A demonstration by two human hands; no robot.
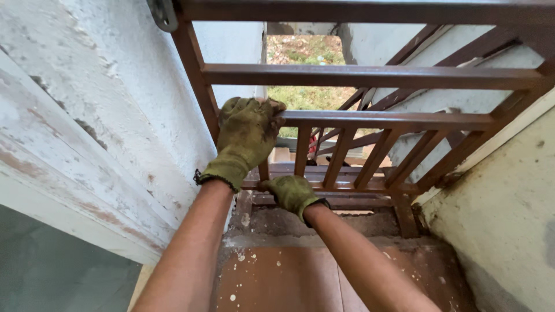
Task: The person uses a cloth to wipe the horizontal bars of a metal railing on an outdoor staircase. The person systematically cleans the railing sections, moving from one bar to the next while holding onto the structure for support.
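A brown metal railing (370,76) with horizontal bars and short upright bars fills the gap between two plastered walls. My left hand (245,138), in a dirty olive work glove, is closed around the railing's middle horizontal bar near its left post. My right hand (292,193), in the same kind of glove, grips the lower horizontal bar (347,186) below the uprights. Both forearms are bare and reach forward from the bottom of the view.
A peeling white wall (98,133) rises close on the left and a cream wall (503,202) on the right. Underfoot is a reddish floor (277,277) speckled with white spots. Beyond the railing lie more brown railings, steps and grass (306,92).
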